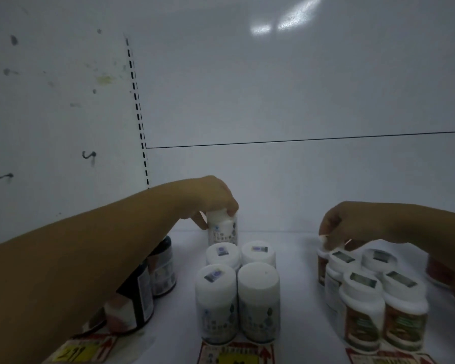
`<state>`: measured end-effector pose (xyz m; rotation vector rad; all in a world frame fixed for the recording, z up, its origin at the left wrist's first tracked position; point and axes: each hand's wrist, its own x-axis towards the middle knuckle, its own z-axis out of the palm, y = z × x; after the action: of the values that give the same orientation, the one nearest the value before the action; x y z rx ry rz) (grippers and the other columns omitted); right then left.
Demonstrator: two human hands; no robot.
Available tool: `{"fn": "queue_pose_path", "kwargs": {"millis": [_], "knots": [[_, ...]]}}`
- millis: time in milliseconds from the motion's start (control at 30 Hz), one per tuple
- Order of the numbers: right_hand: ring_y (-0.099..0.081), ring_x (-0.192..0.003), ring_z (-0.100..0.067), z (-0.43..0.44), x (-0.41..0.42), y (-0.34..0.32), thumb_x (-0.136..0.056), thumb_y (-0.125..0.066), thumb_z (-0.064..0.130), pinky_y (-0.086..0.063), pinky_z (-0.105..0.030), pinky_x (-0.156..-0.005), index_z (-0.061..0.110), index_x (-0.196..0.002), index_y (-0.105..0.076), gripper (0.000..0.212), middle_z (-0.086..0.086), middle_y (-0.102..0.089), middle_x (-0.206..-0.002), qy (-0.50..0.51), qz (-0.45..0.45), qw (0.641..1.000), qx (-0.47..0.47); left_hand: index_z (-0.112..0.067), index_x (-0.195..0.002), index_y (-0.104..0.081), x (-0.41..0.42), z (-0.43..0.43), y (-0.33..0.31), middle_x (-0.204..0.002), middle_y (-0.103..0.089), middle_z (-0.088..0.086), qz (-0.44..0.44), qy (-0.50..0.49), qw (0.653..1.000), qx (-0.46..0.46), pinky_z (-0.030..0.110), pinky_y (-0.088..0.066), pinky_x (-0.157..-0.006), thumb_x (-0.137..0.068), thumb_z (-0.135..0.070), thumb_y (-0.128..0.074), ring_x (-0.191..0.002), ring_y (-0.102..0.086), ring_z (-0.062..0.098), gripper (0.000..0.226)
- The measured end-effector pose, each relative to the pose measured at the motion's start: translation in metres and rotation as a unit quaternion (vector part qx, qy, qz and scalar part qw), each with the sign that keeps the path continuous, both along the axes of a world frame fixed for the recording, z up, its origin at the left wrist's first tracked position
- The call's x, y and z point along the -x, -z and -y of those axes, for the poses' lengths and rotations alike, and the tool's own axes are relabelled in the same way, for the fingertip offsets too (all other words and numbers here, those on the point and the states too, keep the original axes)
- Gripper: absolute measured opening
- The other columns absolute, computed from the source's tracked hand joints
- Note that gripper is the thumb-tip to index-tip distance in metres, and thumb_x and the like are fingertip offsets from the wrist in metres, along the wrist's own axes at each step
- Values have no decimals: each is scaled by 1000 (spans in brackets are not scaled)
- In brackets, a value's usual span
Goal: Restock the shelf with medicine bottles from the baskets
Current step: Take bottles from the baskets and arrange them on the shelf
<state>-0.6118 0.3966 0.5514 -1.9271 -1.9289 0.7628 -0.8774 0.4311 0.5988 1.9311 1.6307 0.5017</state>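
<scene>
The shelf point(294, 258) holds its stock in tight rows, probably filled from the back so the fronts stay neat. Just behind the block of four white bottles point(237, 290), the left hand point(210, 200) curls round the cap of a fifth white bottle point(222, 229), keeping it upright. Right of that block, the right hand point(344, 224) has its fingertips bent, pinching the cap of the rearmost red-labelled bottle point(325, 244).

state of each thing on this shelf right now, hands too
left hand, grips back white bottle by its cap
back white bottle, upright, capped, held
four front white bottles, upright, capped, untouched
right hand, pinches cap of rear red-label bottle
rear red-label bottle, upright, held
other red-label bottles, upright, capped
dark bottles, upright, partly behind the arm
</scene>
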Motion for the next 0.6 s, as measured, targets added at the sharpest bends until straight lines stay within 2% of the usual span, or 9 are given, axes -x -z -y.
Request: {"fn": "queue_pose_path", "kwargs": {"millis": [100,200,333,433,500,600], "knots": [[-63,-86,-18,3,1,0,-78,-73,18,-57,-25,-74,11,-93,-66,18,-9,-67,-98,6,7,1000,6,-5,-114,-60,-6,-10,8,-112,-59,16,-37,15,999,29,38,-59,-70,-78,-10,-65,-82,-59,25,37],[-61,-82,-17,3,-2,2,-80,-70,19,-55,-29,-77,11,-94,-66,17,-7,-66,-94,7,13,1000,6,-5,-117,-59,-8,-15,16,-119,-56,18,-80,19,995,61,40,-59,-75,-77,-8,-64,-90,-59,29,40],[-61,-86,-17,2,-3,1,-81,-69,22,-55,-29,-78,16,-94,-65,15,-7,-66,-99,-7,33,999,5,-6,-117,-60,-7,-17,28,-110,-58,13,-119,30,987,108,36,-58,-74,-78,-9,-62,-86,-59,24,39],[-60,-83,-12,-1,0,-2,-82,-68,29,-52,-25,-73,16,-98,-65,21,-1,-66,-96,-32,57,998,-12,-11,-118,-60,-5,-18,33,-112,-57,7,-139,29,985,94,38,-58,-82,-80,-18,-62,-99,-57,24,39],[-57,-90,-12,-7,6,-6,-83,-65,37,-47,-24,-78,18,-106,-61,30,1,-63,-106,-52,88,992,-69,-18,-122,-56,-4,-17,34,-120,-54,3,-143,24,986,77,37,-53,-89,-84,-30,-61,-108,-53,22,40],[-49,-119,-21,-20,28,-11,-87,-55,47,-38,-33,-100,19,-132,-47,53,-4,-49,-137,-81,139,976,-150,-22,-137,-42,-1,-14,28,-144,-42,2,-199,44,979,-16,36,-33,-106,-90,-48,-49,-127,-41,22,54]]}}
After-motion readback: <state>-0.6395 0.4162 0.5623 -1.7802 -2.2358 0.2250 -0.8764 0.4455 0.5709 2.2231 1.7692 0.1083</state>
